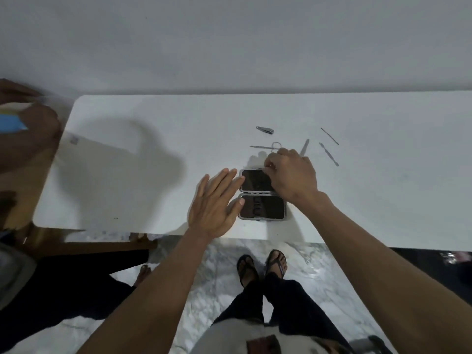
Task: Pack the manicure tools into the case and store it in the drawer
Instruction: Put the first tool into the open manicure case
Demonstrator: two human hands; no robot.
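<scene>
A grey manicure case [262,207] lies open flat on the white table [153,162], both dark halves facing up. My left hand [217,205] rests open against the case's left side, fingers spread. My right hand [291,172] is curled over the far half, fingertips pinched at its far edge; what they hold is hidden. Loose steel tools lie beyond: a nail clipper [265,129], small scissors [267,146], a file [304,147] partly behind my right hand, a cuticle pusher [329,154] and a thin pick [329,136].
Another person's hand [30,123] and a blue object [11,123] are at the far left beside the table. A wooden piece [76,241] sits under the table's left end. My feet in sandals [263,267] stand on marble floor.
</scene>
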